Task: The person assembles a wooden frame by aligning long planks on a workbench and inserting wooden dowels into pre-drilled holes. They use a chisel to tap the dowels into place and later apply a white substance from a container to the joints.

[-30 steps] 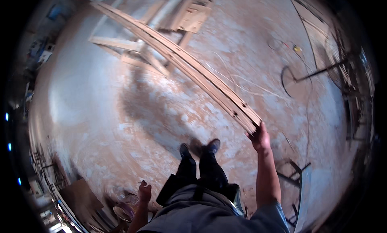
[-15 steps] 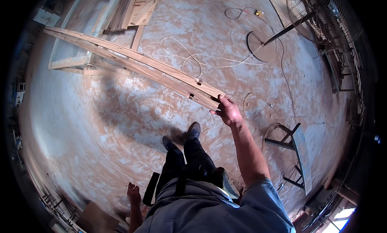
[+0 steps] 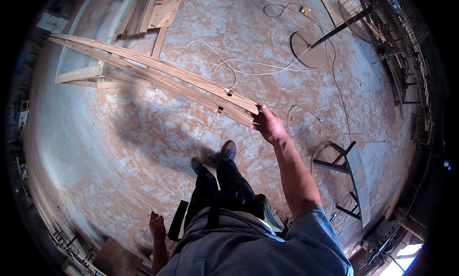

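Note:
My right hand (image 3: 268, 125) is closed round the near ends of two long wooden boards (image 3: 174, 71). They lie side by side with a narrow gap between them and slant away to the far left. Each has a small dark notch or hole near the gripped end. Their far ends pass over a pale wooden frame (image 3: 79, 75); whether they rest on it I cannot tell. Low on the left, my left hand (image 3: 157, 226) hangs beside my body, its fingers curled. Something small and thin may be between them, too small to make out.
Stacked wood pieces (image 3: 138, 15) lie by the frame. A large fan with a round base (image 3: 308, 51) stands far right, a pale cable (image 3: 267, 74) looping across the floor. A metal-legged bench (image 3: 357, 185) lies or stands at right. A brown board (image 3: 117, 258) sits lower left.
My right hand has shifted slightly left and away from me, carrying the boards' near ends with it. My left hand has risen a little.

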Demonstrator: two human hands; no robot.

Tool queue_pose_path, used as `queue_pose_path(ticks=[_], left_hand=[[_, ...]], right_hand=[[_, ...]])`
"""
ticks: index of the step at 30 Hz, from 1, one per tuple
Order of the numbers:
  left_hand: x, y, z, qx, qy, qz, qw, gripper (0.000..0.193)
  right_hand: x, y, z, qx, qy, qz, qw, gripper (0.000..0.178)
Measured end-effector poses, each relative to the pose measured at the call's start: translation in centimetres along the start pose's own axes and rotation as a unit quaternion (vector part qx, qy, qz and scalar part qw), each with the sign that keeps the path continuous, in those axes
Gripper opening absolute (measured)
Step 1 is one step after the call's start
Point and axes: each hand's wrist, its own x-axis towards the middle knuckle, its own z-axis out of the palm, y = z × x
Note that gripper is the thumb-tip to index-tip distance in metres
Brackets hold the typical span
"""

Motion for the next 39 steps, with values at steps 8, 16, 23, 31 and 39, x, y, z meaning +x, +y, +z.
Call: queue_pose_path(ticks=[8,16,23,31,39], left_hand=[[-0.3,-0.2,0.4,-0.015,0.005,-0.008,1.0,0.06],[1.5,-6.7,1.1,0.085,0.008,0.121,0.989,0.06],[2.1,-8.0,1.2,0.076,0.003,0.145,0.986,0.06],[-0.7,-1.0,0.9,0.041,0.005,0.03,0.999,0.061],[-0.3,0.4,0.1,0.056,-0.001,0.045,0.997,0.061]], right_hand=[[-0.2,0.3,0.7,-0.004,-0.055,-0.013,0.998,0.046],[-1.5,3.4,1.1,0.061,-0.032,0.03,0.997,0.032],[-1.6,4.0,1.4,0.104,-0.014,0.011,0.994,0.029],[-1.6,5.6,2.1,0.068,0.04,-0.093,0.993,0.039],[-2.1,9.1,1.7,-0.129,0.021,-0.294,0.947,0.033]])
